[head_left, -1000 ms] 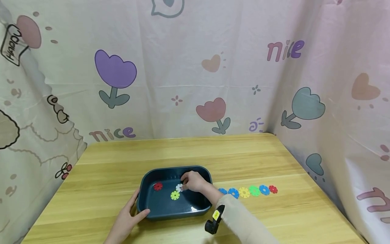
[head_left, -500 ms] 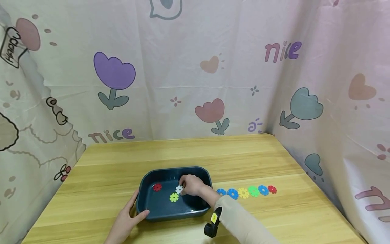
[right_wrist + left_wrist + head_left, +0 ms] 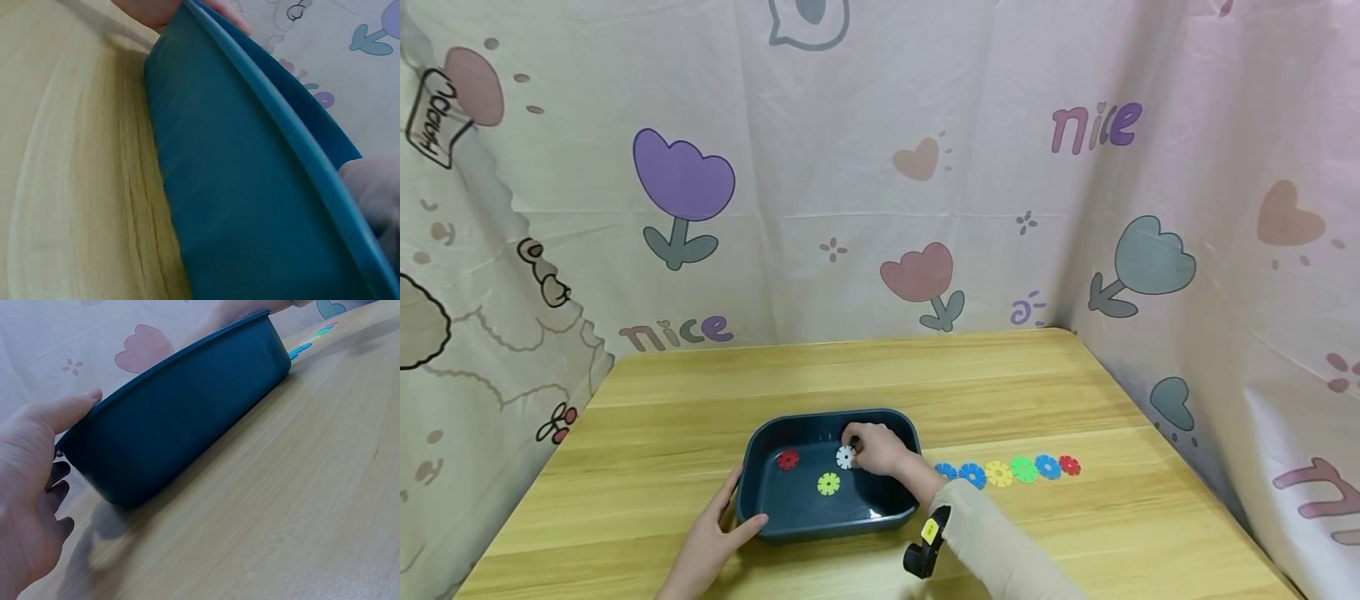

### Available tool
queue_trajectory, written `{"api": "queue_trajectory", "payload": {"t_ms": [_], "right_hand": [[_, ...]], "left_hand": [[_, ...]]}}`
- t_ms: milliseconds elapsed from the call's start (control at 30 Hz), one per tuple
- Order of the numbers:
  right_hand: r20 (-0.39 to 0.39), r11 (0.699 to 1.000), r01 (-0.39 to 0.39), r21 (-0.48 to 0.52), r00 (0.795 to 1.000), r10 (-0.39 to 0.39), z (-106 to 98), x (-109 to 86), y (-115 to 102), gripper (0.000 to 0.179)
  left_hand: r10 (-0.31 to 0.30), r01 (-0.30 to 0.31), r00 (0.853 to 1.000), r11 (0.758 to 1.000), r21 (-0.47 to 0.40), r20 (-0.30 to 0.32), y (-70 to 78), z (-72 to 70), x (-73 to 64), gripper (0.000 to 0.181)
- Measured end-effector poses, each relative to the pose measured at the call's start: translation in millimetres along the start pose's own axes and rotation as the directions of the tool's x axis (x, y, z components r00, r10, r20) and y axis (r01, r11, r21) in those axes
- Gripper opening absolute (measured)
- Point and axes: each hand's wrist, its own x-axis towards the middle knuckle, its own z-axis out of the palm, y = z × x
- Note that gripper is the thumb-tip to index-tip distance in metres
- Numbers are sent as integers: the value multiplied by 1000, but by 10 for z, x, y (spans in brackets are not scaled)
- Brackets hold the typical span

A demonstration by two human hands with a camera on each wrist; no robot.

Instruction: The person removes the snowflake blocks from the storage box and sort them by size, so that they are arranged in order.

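Observation:
A dark blue-green plastic tray (image 3: 820,527) stands on the table. My left hand (image 3: 706,537) grips its near left corner, thumb on the rim and the other fingers along the outside. Inside the tray my right hand (image 3: 880,450) pinches the edge of a white snowflake disc (image 3: 846,457) between thumb and forefinger. A yellow-green snowflake disc (image 3: 828,484) and a red snowflake disc (image 3: 787,460) lie on the tray floor to its left. In the right wrist view, the tray wall (image 3: 231,187) hides most of the right hand (image 3: 375,187).
To the right of the tray, a row of snowflake discs lies on the wooden table (image 3: 1037,550): blue ones, a yellow disc (image 3: 999,474), a green disc (image 3: 1024,469) and a red disc (image 3: 1071,466). A printed curtain (image 3: 820,183) hangs behind.
The white disc has shifted slightly back and to the right with my right fingers. My left hand keeps its place on the tray; the other discs have not moved.

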Motion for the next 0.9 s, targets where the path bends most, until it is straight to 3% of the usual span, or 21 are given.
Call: {"api": "queue_trajectory", "payload": {"t_ms": [167, 333, 600, 733, 900], "right_hand": [[-15, 997, 38, 70, 999, -37, -56, -1, 24, 22], [-23, 976, 49, 210, 999, -45, -200, -37, 13, 22], [-101, 885, 72, 459, 995, -29, -476, -120, 57, 27], [-147, 836, 76, 544, 989, 6, -591, -171, 125, 31], [-176, 803, 81, 591, 984, 30, -744, -307, 253, 33]], "left_hand": [[0, 0, 1000, 1000, -9, 8, 8, 0, -4, 86], [-8, 8, 1000, 1000, 4, 9, 12, -3, 0, 86], [-8, 8, 1000, 1000, 20, 10, 11, -7, 13, 87], [-7, 7, 1000, 1000, 13, 12, 18, -12, 9, 87], [-8, 8, 1000, 1000, 4, 19, 21, -11, 2, 87]]}}
